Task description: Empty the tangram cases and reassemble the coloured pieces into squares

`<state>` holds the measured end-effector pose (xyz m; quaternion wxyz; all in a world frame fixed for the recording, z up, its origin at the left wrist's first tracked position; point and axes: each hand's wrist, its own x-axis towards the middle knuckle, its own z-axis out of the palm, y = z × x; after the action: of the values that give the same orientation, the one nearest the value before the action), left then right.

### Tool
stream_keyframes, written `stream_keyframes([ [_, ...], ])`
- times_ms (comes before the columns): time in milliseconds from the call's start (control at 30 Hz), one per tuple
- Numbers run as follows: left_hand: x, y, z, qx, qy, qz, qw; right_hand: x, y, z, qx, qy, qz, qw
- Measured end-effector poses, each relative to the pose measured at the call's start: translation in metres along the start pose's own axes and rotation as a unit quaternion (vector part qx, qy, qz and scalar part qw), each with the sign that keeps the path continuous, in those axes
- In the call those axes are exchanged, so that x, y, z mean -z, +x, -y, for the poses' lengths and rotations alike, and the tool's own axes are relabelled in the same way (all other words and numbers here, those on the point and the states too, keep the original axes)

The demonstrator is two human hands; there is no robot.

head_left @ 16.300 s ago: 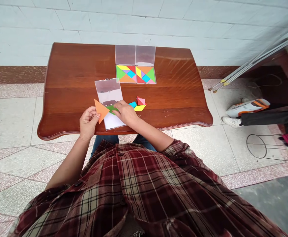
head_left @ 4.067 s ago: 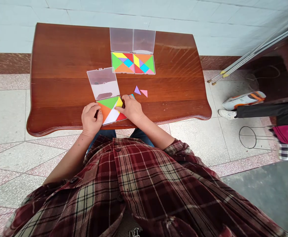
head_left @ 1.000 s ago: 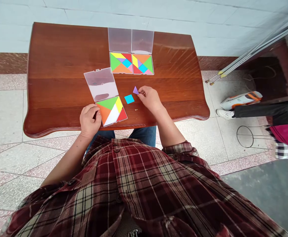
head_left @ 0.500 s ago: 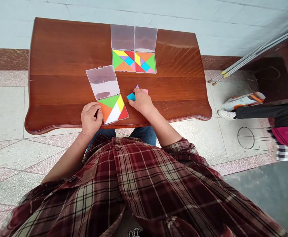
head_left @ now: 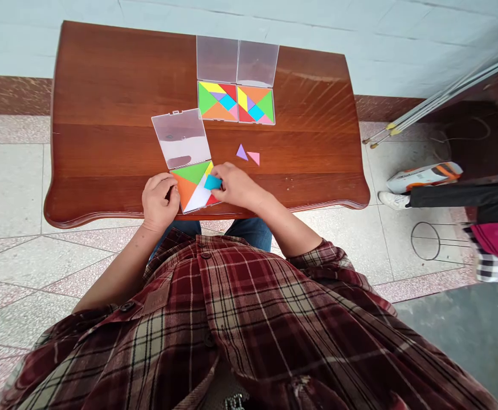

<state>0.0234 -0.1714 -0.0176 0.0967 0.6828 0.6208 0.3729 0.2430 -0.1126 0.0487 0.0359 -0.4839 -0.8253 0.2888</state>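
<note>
near the front edge of the tabletop (head_left: 112,154), the right hand (head_left: 237,185) pinches a blue piece (head_left: 211,182) over the open case (head_left: 194,199), whose left rim meets the loosely curled left hand (head_left: 160,197), its hold impossible to tell.

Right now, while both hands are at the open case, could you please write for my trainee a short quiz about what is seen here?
1. Which thing does the right hand hold? (a) the green triangle (b) the blue piece (c) nothing
2. How many loose pieces can be seen lying on the table, outside the cases?
3. True or false: the left hand is nearer to the orange triangle than to the red piece in the same case.

Key: 1. b. 2. Two, the purple triangle and the pink triangle. 3. True.
</note>
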Motion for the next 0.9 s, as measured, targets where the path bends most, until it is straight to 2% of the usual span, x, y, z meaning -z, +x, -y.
stream_keyframes([
  [167, 0.0, 0.0, 0.0, -0.003, 0.002, 0.003, 1.0, -0.015, -0.008, 0.035, 0.001, -0.086, 0.054, 0.995],
  [333, 0.0, 0.0, -0.001, -0.009, 0.002, -0.005, 1.0, -0.021, -0.003, 0.045, -0.017, -0.134, 0.054, 0.989],
  [500, 0.0, 0.0, -0.002, -0.005, 0.003, 0.0, 1.0, -0.023, -0.002, 0.045, -0.012, -0.141, 0.051, 0.989],
  [633, 0.001, 0.0, -0.003, -0.007, 0.006, -0.003, 1.0, -0.019, -0.004, 0.041, -0.006, -0.106, 0.04, 0.994],
  [833, 0.002, -0.001, -0.004, -0.006, 0.003, -0.005, 1.0, 0.002, -0.003, 0.017, -0.046, -0.044, -0.049, 0.997],
  [900, 0.002, -0.001, -0.003, 0.0, 0.002, -0.003, 1.0, 0.004, -0.003, 0.01, -0.044, -0.041, -0.06, 0.996],
])
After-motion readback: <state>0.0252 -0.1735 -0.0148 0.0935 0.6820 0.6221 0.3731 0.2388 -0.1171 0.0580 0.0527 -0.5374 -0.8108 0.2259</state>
